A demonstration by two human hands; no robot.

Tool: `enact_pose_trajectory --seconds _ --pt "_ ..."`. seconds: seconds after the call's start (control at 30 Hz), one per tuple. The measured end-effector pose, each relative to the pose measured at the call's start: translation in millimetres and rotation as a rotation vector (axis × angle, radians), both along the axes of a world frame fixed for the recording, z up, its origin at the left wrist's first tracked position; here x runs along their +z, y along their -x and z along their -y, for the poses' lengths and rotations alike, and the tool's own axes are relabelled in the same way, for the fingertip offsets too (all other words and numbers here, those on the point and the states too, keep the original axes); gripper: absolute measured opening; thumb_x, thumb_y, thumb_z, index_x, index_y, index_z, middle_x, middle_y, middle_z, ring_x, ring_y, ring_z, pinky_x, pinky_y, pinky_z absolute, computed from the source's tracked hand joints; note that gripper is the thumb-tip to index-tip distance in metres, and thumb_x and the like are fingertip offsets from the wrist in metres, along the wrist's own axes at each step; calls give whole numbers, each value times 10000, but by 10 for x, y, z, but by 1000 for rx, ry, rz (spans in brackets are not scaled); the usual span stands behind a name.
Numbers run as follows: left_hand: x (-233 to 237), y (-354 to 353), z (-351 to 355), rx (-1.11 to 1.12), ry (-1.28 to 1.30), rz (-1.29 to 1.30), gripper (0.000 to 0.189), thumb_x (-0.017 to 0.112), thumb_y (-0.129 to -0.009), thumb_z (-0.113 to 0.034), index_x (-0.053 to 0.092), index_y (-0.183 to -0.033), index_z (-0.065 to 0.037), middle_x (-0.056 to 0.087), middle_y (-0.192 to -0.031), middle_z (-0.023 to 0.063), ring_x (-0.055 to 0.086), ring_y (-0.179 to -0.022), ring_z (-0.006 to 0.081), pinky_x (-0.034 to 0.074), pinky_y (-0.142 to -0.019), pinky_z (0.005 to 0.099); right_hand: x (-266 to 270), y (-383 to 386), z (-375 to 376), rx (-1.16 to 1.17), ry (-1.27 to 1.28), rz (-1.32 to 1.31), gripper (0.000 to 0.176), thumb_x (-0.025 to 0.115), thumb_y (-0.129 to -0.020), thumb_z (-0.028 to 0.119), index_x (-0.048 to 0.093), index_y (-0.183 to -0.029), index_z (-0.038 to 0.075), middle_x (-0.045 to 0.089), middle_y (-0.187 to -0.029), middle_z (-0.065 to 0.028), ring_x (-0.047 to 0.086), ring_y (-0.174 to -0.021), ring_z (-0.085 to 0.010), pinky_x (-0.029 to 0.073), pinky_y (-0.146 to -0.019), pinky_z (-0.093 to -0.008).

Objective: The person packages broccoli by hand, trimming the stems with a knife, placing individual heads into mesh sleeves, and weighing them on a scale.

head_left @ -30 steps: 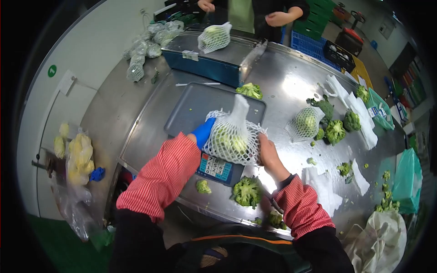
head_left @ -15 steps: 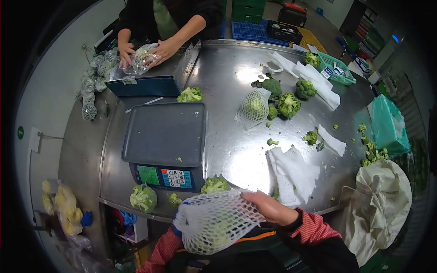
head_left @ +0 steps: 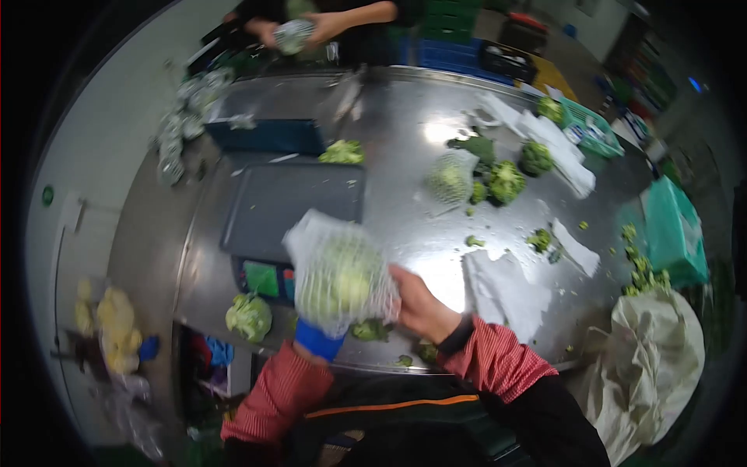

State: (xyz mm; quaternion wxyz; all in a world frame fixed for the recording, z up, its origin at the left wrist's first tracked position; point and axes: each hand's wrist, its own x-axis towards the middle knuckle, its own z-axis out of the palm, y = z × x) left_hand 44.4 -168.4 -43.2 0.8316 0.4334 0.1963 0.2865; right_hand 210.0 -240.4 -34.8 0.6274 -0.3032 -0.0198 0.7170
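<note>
While the netted head [head_left: 342, 276] is up over the desk [head_left: 405, 233], it lies at ten o'clock from the right hand [head_left: 420, 303], which seems to pinch its edge, and just past twelve from the left hand [head_left: 317, 341]. Both hands are right at it, but I cannot tell how the left one grips. Its long way runs from eleven to five. I count one scale [head_left: 292, 202] at eleven, one other netted head [head_left: 450, 180] at two, one green bag [head_left: 671, 245] at three
</note>
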Motion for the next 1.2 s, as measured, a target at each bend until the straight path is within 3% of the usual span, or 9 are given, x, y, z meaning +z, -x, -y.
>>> enact_pose_trajectory --seconds 0.13,0.23,0.33,0.53,0.7,0.93,0.97,1.07,1.2 --pt "-103 -78 -526 226 548 -14 297 380 -975 -272 513 -1164 -84 601 -1013 90 585 -891 184 507 -730 344 -46 -107 -672 130 48 -42 412 271 -969 281 510 -1181 21 658 -958 -131 662 -745 -215 550 -572 -333" --pt "-95 36 -996 116 135 -721 264 467 -919 -301 575 -1040 -94 634 -851 51 604 -658 124 522 -548 315 -261 -272 -936 244 99 349 415 302 -961 338 583 -1020 39 654 -799 -105 598 -561 -158 458 -424 -267" --pt "-419 239 -1402 -26 -579 -1222 330 530 -896 -297 526 -1161 -100 610 -926 61 618 -771 197 528 -650 329 -80 -352 -1032 284 286 742 455 347 -945 399 621 -860 46 635 -684 -92 561 -509 -127 404 -390 -237" --pt "-9 105 -1568 428 -234 -383 657 656 -841 -211 308 -1382 -77 464 -1263 168 490 -1149 237 422 -949 340 -85 -468 -990 148 210 1976 529 458 -894 475 610 -807 -24 620 -662 -208 623 -662 -370 473 -567 -429" --pt "-269 -396 -1216 359 -843 -490 910 815 -680 -243 285 -1377 2 407 -1266 188 461 -1172 307 389 -996 354 -140 -202 -1026 -39 11 1726 481 485 -911 339 427 -1239 -8 615 -928 -282 606 -862 -432 473 -750 -449" --pt "-216 -360 -1394 200 -820 -632 1049 854 -610 -156 188 -1403 4 416 -1295 163 466 -1183 245 410 -984 342 9 -137 -1163 -75 -17 1825 498 495 -904 362 466 -1208 -31 605 -988 -285 594 -923 -418 469 -786 -430" --pt "-25 -368 -1346 303 -1121 -861 1043 863 -594 -169 218 -1394 8 407 -1302 164 464 -1187 243 415 -978 344 -40 -167 -1167 -73 -21 1823 507 486 -908 371 463 -1214 -33 605 -990 -285 592 -927 -419 466 -791 -433" --pt "-141 -478 -1491 221 -1056 -542 920 844 -604 -247 346 -1350 -40 391 -1313 221 460 -1186 333 424 -966 391 -153 -265 -1172 -58 -30 1766 529 452 -921 394 453 -1232 -34 604 -993 -285 582 -945 -425 454 -808 -445" --pt "-124 -545 -1513 124 -652 -400 656 788 -687 -124 452 -1237 -5 582 -1121 125 575 -1021 207 472 -883 322 -183 -289 -1153 -108 -149 1696 549 414 -940 416 440 -1260 -28 619 -961 -259 606 -890 -389 465 -777 -427"
